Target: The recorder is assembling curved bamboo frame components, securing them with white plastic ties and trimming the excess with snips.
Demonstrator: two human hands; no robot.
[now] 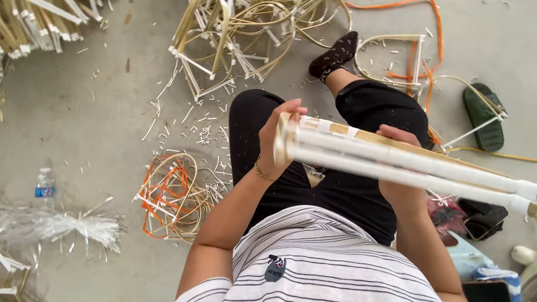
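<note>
White tape covers most of the long bamboo frame (403, 165) that the person holds over the lap. The frame is made of several pale sticks side by side, and it runs from the centre of the view toward 4 o'clock, where its far end leaves the picture at the right edge. The left hand (278, 137) is closed around the near end of the frame, with the fingers curled over the top of it and a thin gold bracelet (260, 172) on the wrist. The right hand (398, 140) is behind the sticks, at about 3 o'clock from the left hand; its fingers show above the frame and seem to wrap it, but the palm is hidden, so I cannot tell how firm the grip is.

The person sits on a grey concrete floor (84, 123), wearing black trousers and a striped shirt (324, 257). At 12 o'clock lies a loose pile of bent bamboo frames (240, 33). At 9 o'clock, near the left knee, is a bundle of rings with orange cord (170, 198). A small plastic water bottle (45, 184) stands farther out at 9 o'clock. A green sandal (484, 117) lies at 2 o'clock. Small white tape scraps (204, 134) are scattered on the floor between the pile and the knee.
</note>
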